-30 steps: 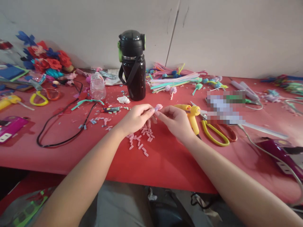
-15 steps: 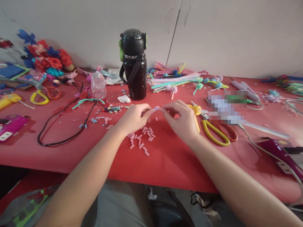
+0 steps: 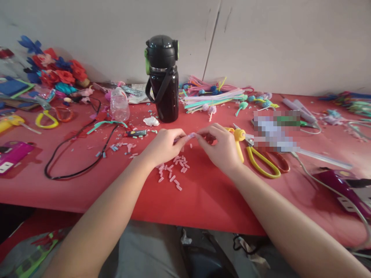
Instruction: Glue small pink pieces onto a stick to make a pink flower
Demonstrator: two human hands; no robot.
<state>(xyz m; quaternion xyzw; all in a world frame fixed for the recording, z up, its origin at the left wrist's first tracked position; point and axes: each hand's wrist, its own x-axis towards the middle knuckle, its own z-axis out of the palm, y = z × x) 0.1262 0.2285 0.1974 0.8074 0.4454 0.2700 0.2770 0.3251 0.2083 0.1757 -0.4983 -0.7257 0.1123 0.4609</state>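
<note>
Your right hand (image 3: 218,146) is sitting slightly farther right than a second ago in the head view, both its fingers and your left hand's (image 3: 165,146) pinching, nearly closed, a pink strip (image 3: 191,135) above the worktop (image 3: 203,202), apparently mid-work, its long axis running sideways, rising slightly rightward, while pink snippets (image 3: 172,178) are lying loose.

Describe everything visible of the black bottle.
The bottle stands upright on the table, its black lid seemingly shut. The glossy body may be metal, with a silvery band under the lid. Green parts show at the lid's sides, and a black strap slants across the front. The left hand is nearer the camera, not touching it.
</note>
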